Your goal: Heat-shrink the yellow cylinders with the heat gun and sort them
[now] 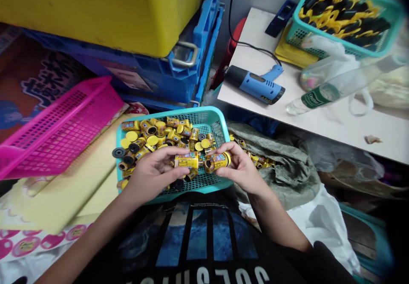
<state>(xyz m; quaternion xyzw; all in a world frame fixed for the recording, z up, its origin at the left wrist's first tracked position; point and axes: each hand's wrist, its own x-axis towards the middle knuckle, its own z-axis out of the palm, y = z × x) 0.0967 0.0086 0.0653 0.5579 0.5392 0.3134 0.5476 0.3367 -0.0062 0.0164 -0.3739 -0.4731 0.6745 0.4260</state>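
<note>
My left hand is closed round a yellow printed canister, which looks like a small film roll. In my right hand I grip a second yellow canister, its dark open end turned left. The two canisters lie nearly end to end, a narrow gap between their facing ends. Below both hands is a teal plastic basket, holding many similar yellow canisters, loose yellow discs and black caps.
A pink basket leans at left by a blue crate. On the white table are a blue heat gun, a bottle and a teal basket of yellow-black pieces. A grey-green sack holds more canisters.
</note>
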